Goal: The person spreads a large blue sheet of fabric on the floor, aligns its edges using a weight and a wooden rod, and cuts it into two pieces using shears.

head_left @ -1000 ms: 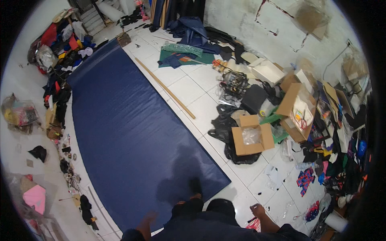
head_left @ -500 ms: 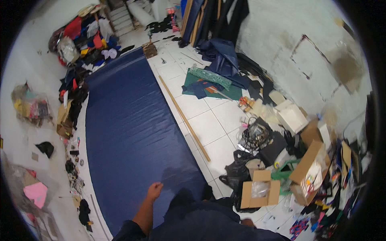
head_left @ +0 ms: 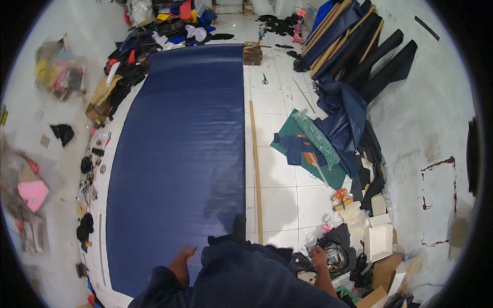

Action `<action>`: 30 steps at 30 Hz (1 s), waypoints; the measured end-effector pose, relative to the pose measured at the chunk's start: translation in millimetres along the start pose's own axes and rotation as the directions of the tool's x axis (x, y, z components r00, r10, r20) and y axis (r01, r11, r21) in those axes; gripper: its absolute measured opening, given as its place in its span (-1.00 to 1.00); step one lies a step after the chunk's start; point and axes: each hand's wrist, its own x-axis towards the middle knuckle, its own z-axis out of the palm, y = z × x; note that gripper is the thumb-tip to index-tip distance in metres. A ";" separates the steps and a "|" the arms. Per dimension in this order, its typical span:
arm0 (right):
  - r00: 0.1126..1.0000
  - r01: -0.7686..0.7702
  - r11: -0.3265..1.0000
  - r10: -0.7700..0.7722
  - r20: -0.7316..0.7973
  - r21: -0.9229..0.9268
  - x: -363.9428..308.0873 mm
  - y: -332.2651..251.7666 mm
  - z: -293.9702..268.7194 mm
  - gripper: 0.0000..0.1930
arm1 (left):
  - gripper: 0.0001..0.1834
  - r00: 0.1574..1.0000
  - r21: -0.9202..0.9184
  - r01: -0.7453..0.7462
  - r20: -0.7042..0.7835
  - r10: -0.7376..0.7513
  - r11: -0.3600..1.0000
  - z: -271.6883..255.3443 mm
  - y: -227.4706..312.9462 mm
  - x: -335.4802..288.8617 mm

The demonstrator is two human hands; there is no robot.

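A long sheet of dark blue material (head_left: 179,149) lies spread on the tiled floor, its far end slightly raised in a fold. My left hand (head_left: 184,253) hangs above its near part, fingers curled together; whatever they hold, if anything, is too small to make out. To the right, my right hand (head_left: 318,255) hangs over a heap of dark cables (head_left: 336,254). Its fingers are small and unclear, and no held thing can be named. A long thin wooden stick (head_left: 256,169) lies along the sheet's right edge. Neither hand touches the sheet or the stick.
Scissors (head_left: 265,78) and a small brown block (head_left: 252,55) lie near the sheet's far end. A green mat (head_left: 334,177) with a bubble-wrap roll (head_left: 317,137) is on the right. Rolls of material (head_left: 354,46) lean on the right wall. Cardboard boxes (head_left: 387,272) stand at the lower right.
My view has turned to the right, so the sheet now runs nearly straight ahead. My right hand has come into sight; my left hand is lower in the picture.
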 end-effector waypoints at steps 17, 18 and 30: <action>0.963 0.132 0.769 0.051 0.266 -0.626 459.0 -75.1 -109.5 -0.79 | -0.45 0.868 -0.332 -0.262 -0.492 0.071 0.906 -328.5 481.7 123.1; 0.952 0.306 0.403 -0.102 0.290 -0.863 502.9 -60.7 -225.2 -0.81 | -0.47 0.981 -0.371 -0.151 -0.172 0.092 0.916 -256.8 553.7 138.0; 0.854 0.520 0.699 -0.407 0.326 -0.491 936.8 -713.1 -85.0 -0.60 | -0.48 0.976 0.082 -0.179 0.143 0.166 0.980 -358.3 679.7 261.6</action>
